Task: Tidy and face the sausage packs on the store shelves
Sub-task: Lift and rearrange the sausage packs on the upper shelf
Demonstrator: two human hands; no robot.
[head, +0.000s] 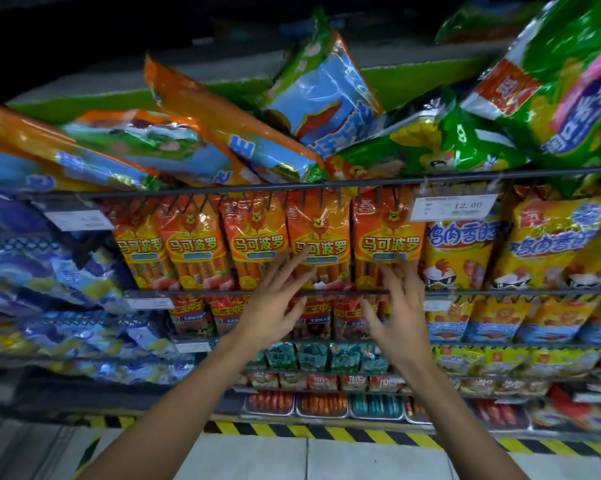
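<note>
Mid-frame, upright in a row on the wire shelf [292, 292]: orange sausage packs [321, 237]. Left hand [275, 303] and right hand [401, 306] splayed, fingers straight, reaching at them, grasping nothing.

Price tag [454, 208]: white, clipped to shelf rail, reads 12.00.
Floor edge: yellow-black hazard tape [313, 433].
Floor [361, 460]: pale tiles.

I see tiered wire shelves [292, 185] filling the wall ahead, with a white price tag [455, 207] clipped to one rail. Below lies pale tiled floor [361, 459], edged by yellow-and-black hazard tape [326, 433]. Overhead is dark.
</note>
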